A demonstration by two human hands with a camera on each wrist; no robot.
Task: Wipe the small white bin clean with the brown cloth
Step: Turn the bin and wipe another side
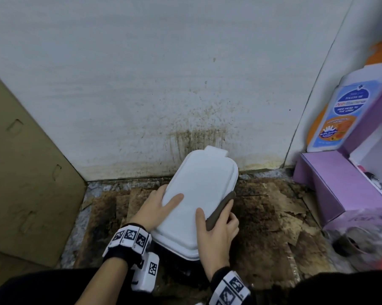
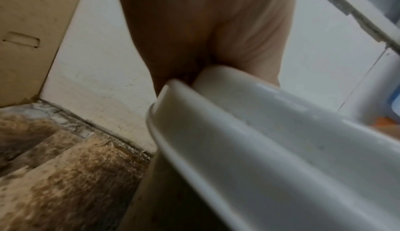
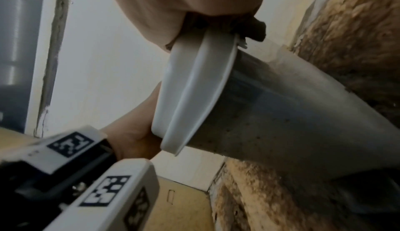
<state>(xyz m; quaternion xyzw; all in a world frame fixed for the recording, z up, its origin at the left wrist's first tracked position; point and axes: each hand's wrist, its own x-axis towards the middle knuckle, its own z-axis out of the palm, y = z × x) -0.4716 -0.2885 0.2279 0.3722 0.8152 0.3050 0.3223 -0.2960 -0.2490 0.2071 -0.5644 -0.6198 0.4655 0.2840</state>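
The left hand (image 1: 158, 209) grips the white bin (image 1: 196, 194) lid. The right hand (image 1: 218, 230) presses the brown cloth (image 1: 220, 211) against the lid's right edge. The speckled bin walls appear still unwiped.

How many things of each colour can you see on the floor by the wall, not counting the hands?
White: 1, the bin
Brown: 2, the cloth and the cardboard
Purple: 1, the box
Blue and orange: 1, the bottle
Total: 5
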